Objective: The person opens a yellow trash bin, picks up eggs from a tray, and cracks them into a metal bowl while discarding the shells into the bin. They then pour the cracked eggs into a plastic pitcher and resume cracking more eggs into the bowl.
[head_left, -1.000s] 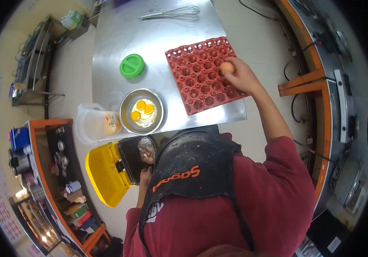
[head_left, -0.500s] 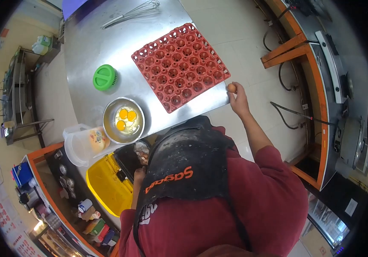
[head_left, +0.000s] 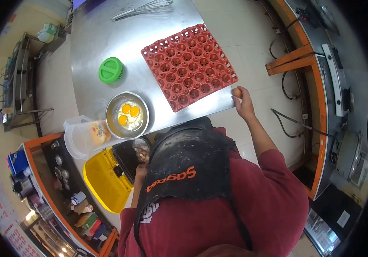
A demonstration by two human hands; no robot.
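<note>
My right hand (head_left: 245, 107) holds a brown egg (head_left: 237, 92) between thumb and fingers at the table's corner, close beside the red egg tray (head_left: 188, 68). Low at my left side, my left hand (head_left: 141, 170) is at the bin opening, just below the eggshells and pale wrapping (head_left: 141, 150) inside; its fingers are mostly hidden. A steel bowl (head_left: 145, 122) near the table edge contains three yolks (head_left: 126, 109) in clear egg white. The open yellow bin lid (head_left: 102, 180) tilts outward below the table.
A clear plastic jug (head_left: 78, 139) stands left of the bowl at the table edge. Farther back are a green lid-like container (head_left: 111, 70) and a wire whisk (head_left: 143, 10). An orange-framed shelf (head_left: 38, 143) holds supplies at lower left; ovens stand along the right.
The view has shifted slightly, moving the table items a little to the right. My right hand still holds the egg by the table's corner; my left hand stays by the bin.
</note>
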